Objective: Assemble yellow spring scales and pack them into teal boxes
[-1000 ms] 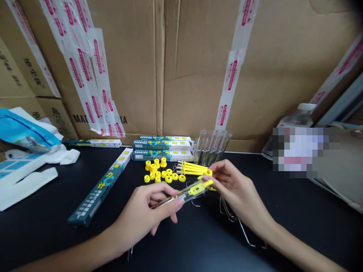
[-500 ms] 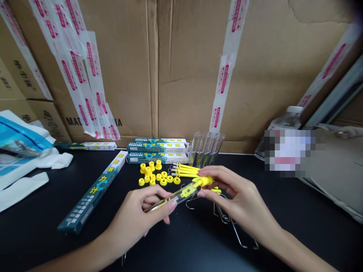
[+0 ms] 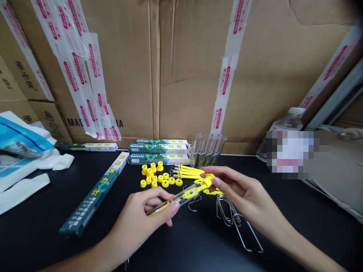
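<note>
My left hand [image 3: 138, 217] is closed round a clear spring scale tube [image 3: 176, 200], which slants up to the right with a yellow strip inside. At its upper end, the thumb and fingers of my right hand [image 3: 244, 194] pinch a yellow cap [image 3: 208, 180]. How far the cap sits in the tube I cannot tell. Just behind lie several yellow caps and rings [image 3: 153, 175] and a row of yellow rods with springs [image 3: 187, 172]. Bent wire hooks [image 3: 227, 215] lie under my right hand, with a smaller hook [image 3: 194, 206] beside the tube.
Clear tubes [image 3: 208, 149] stand upright at the back, beside stacked spring scale boxes [image 3: 159, 158]. Another box [image 3: 95, 194] lies slanted on the left, near a plastic bag [image 3: 25, 143]. A bottle [image 3: 286, 124] and a beige bag [image 3: 337, 170] are on the right. Cardboard [image 3: 187, 94] walls the back.
My right thumb has shifted up onto the yellow cap, and the cap has turned a little. The tube stays in my left hand. The whole view has shifted slightly.
</note>
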Tool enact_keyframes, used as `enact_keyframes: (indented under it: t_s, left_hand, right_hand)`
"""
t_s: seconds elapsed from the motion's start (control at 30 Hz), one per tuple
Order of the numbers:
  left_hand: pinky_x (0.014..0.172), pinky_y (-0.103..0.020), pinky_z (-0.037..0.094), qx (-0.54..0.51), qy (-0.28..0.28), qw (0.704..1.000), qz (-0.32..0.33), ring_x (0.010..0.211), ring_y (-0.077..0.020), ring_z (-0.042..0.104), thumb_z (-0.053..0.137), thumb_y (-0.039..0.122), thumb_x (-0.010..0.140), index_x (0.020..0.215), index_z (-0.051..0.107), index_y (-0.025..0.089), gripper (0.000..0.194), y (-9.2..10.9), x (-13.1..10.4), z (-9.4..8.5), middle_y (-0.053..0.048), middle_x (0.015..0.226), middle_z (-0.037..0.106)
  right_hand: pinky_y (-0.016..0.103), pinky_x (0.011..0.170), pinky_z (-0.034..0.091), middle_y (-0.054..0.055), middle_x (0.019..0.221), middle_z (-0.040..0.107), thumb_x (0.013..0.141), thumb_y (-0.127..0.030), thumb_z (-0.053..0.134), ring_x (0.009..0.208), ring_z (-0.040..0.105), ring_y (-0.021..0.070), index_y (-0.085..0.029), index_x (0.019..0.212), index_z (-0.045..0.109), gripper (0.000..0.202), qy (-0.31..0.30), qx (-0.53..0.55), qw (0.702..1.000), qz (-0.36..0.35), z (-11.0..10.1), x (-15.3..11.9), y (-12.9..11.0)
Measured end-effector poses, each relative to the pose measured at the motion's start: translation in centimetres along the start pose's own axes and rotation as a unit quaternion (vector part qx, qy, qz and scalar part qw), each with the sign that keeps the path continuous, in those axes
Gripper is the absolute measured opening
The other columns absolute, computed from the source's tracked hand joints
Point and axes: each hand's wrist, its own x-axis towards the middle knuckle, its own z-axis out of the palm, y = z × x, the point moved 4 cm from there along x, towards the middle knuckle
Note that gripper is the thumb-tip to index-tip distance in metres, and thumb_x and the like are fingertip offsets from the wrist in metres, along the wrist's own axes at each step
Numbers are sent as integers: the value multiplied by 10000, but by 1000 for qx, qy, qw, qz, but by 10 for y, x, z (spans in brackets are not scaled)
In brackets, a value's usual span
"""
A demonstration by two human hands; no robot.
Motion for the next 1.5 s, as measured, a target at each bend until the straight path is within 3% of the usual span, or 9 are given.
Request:
enact_keyframes:
  t_s: [0.27,0.63,0.97,1.3,1.5]
  left_hand:
    - [352,-177,258,3,7,1000,-1,368,-54,374,659,465,809,908,695,162,321,3,1,-2,10,585,668]
    - [346,-175,258,4,9,1000,3,371,-55,376,658,470,811,918,692,163,327,3,0,-1,12,596,666]
    - [376,-182,267,21,-7,1000,5,425,-82,478,647,468,824,928,712,176,317,4,-1,0,7,605,675]
    - [538,-214,429,21,-11,1000,15,563,-137,620,660,438,824,904,711,175,280,5,-1,1,2,622,698]
    - [572,-228,459,25,-9,1000,13,598,-157,650,652,439,829,915,717,183,278,6,-1,0,-1,631,705]
  right_hand:
    - [227,801,596,45,1010,740,862,-413,684,866,721,165,-213,1051,706,276,16,14,999,27,-2,0,2]
    - [291,721,600,65,921,735,838,-493,674,754,687,186,-211,1028,720,343,7,-5,999,40,-2,2,1]
    - [259,675,560,35,864,702,865,-441,664,702,648,144,-197,1073,692,322,-26,41,998,49,8,-2,5]
    - [310,685,592,44,806,702,807,-438,717,669,661,157,-173,969,703,311,-19,82,995,61,10,0,2]
    - [295,760,597,47,926,741,741,-399,793,741,688,150,-198,897,724,264,-15,127,989,80,10,0,3]
